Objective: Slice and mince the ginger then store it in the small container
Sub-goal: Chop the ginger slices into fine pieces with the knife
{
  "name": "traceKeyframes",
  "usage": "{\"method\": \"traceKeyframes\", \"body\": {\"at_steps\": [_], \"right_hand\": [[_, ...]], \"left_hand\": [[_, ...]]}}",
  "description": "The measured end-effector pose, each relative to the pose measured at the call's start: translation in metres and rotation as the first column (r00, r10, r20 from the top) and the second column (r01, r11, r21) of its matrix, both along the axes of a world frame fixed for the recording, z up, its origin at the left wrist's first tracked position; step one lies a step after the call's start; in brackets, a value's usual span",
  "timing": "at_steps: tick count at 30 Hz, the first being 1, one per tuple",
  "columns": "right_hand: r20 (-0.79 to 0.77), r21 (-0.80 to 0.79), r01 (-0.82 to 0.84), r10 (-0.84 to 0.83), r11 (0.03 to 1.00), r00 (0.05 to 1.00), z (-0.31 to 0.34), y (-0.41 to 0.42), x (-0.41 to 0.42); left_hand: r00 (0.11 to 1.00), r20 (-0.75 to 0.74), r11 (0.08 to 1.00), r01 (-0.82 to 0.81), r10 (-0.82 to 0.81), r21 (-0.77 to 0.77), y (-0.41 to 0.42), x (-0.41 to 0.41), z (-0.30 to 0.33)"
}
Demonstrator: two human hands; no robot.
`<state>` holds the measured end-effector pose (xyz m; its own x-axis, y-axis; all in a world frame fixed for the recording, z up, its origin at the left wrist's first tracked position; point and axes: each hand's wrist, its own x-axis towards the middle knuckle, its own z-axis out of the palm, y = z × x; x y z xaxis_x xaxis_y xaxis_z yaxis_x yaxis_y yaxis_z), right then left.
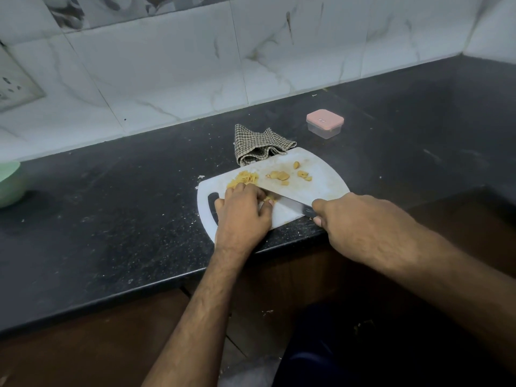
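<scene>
ginger (268, 199) pinned under left hand's (242, 212) curled fingers; right hand (360, 219) grips knife (284, 195) (tuck fingertips back).

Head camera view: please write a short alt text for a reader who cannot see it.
A person cuts ginger on a white cutting board, the left hand holding the ginger and the right hand gripping a knife. Behind the board, on the dark counter, lie a checked cloth and a closed small container with a pink lid.
</scene>
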<state>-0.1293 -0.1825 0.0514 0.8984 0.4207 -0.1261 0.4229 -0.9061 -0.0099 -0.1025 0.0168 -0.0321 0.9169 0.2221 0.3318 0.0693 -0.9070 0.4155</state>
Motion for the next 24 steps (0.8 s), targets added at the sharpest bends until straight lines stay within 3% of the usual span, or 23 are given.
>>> {"method": "traceKeyframes", "body": {"at_steps": [12, 24], "right_hand": [[-0.041, 0.065, 0.029, -0.026, 0.997, 0.999, -0.019, 0.012, 0.011], [-0.106, -0.094, 0.042, -0.052, 0.995, 0.993, 0.012, 0.009, 0.006]], "left_hand": [[1.0, 0.014, 0.999, -0.017, 0.018, -0.045, 0.001, 0.0, -0.002], [1.0, 0.001, 0.999, -0.029, 0.029, -0.032, 0.004, 0.0, -0.003]]}}
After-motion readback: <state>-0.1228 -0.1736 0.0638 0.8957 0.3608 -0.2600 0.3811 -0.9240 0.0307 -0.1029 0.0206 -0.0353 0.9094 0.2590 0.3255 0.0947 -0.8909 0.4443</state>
